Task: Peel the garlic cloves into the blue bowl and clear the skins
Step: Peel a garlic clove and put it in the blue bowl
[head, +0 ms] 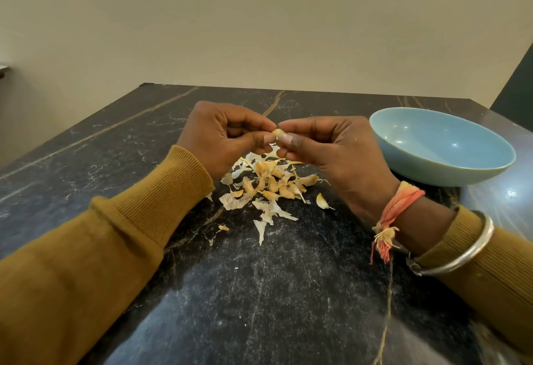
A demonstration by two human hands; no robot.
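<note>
A small pale garlic clove [277, 133] is pinched between the fingertips of my left hand [227, 134] and my right hand [326, 145], held above the table. Below them lies a heap of several garlic cloves mixed with papery skins [268, 186]. One clove [321, 201] lies apart to the right of the heap. Loose white skins [265, 214] trail toward me. The blue bowl [441, 145] stands to the right of my right hand; its visible inside looks empty.
The dark marble tabletop [259, 292] stretches toward me and to the left. Its far edge meets a plain beige wall [259, 33]. My right wrist wears an orange thread band [401, 200] and a metal bangle [461, 252].
</note>
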